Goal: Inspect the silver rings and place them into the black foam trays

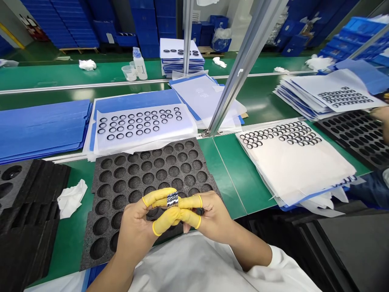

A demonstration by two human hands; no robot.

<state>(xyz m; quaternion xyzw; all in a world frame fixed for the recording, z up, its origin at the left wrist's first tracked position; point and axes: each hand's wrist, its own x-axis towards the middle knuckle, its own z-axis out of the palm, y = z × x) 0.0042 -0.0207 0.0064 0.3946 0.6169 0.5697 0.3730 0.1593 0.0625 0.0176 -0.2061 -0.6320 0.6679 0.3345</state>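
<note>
My left hand (141, 221) and my right hand (209, 215) meet over the foam tray, with yellow finger cots on their fingertips. Pinched between the fingertips of both is a short stack of shiny metal rings (172, 200). A small dark round piece (199, 211) shows at the curled fingers of my right hand; what it is I cannot make out. Beneath the hands lies a black foam tray (161, 175) with rows of round pockets. One pocket near its far edge seems to hold a ring (145, 155).
Behind the tray, black rings lie in rows on a white sheet (142, 140). Blue sheets (42, 127) and foam trays (33, 202) are stacked left, beside a crumpled white cloth (71, 198). A metal post (243, 73) rises ahead. Another person's hand (381, 114) is at far right.
</note>
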